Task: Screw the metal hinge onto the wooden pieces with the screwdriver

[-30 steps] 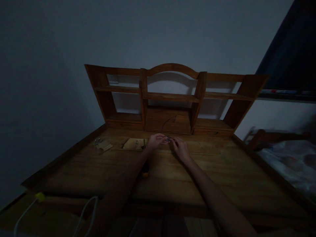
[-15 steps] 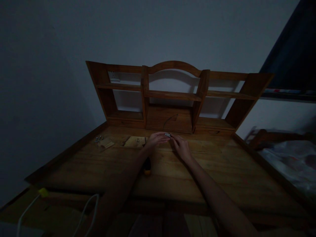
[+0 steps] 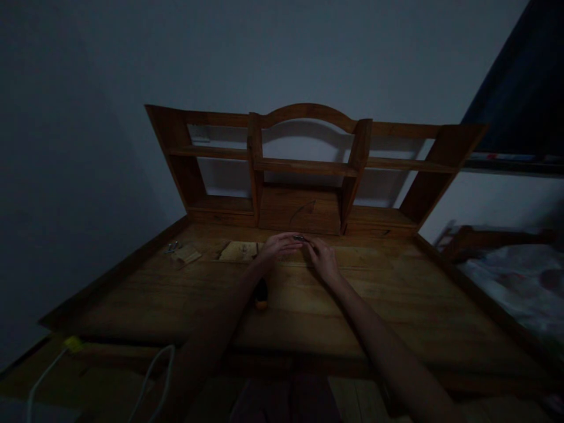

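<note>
The desk (image 3: 396,294) spreads wide to its right edge (image 3: 478,301). Left hand (image 3: 278,247) and right hand (image 3: 325,259) grasp a metal piece (image 3: 298,238), newly edge-on.

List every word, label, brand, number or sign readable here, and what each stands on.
None can be read.
Metal piece: too small and dark to tell if it bears any text.
Pale patch on the desk: dark marks, too blurred to make out.
Handle: no lettering discernible.
Coloured strip, upper right: too blurred.
</note>
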A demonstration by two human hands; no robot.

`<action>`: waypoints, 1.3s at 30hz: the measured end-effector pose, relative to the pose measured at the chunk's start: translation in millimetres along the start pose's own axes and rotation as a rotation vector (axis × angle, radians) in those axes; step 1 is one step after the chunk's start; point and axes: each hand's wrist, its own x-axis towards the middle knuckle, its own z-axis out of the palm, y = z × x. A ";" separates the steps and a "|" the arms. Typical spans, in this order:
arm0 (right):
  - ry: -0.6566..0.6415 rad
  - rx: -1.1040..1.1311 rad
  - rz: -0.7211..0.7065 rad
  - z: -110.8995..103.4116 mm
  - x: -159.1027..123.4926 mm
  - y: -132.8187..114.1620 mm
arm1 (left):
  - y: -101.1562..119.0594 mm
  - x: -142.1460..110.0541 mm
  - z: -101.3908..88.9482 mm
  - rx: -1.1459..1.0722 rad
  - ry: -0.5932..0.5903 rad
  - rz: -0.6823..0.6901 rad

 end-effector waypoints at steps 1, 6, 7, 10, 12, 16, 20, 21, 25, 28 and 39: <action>0.001 0.000 -0.002 0.1 0.2 0.4 | -0.3 0.3 -0.5 0.003 -0.001 0.001; 0.004 -0.005 0.005 -0.6 0.1 1.0 | -1.5 1.9 -2.1 0.021 0.001 -0.002; 0.004 -0.006 0.009 -0.8 0.0 0.9 | -1.7 2.1 -2.4 0.017 0.002 -0.007; 0.002 -0.012 0.026 -1.3 -0.3 0.3 | -1.4 2.0 -2.3 0.013 0.003 -0.009; -0.001 -0.021 0.045 -2.0 -0.4 -1.1 | 0.0 0.6 -0.8 0.029 0.001 -0.014; -0.015 -0.057 0.085 -4.0 -0.7 -4.8 | 5.4 -5.4 5.6 0.068 -0.004 -0.025; -0.029 -0.113 0.113 -5.2 -1.3 -5.2 | 9.2 -9.7 11.3 0.099 0.010 -0.012; -0.036 -0.125 0.114 -5.1 -1.5 -4.6 | 9.1 -9.4 11.9 0.104 0.019 -0.014; -0.084 -0.162 0.097 -2.5 -2.7 -0.5 | 4.8 -3.8 11.2 0.122 0.067 -0.040; -0.120 -0.176 0.074 0.4 -4.1 1.6 | 0.7 0.2 9.1 0.121 0.107 -0.049; -0.135 -0.184 0.037 -0.8 -5.0 -2.3 | -1.2 1.6 4.9 0.100 0.174 -0.066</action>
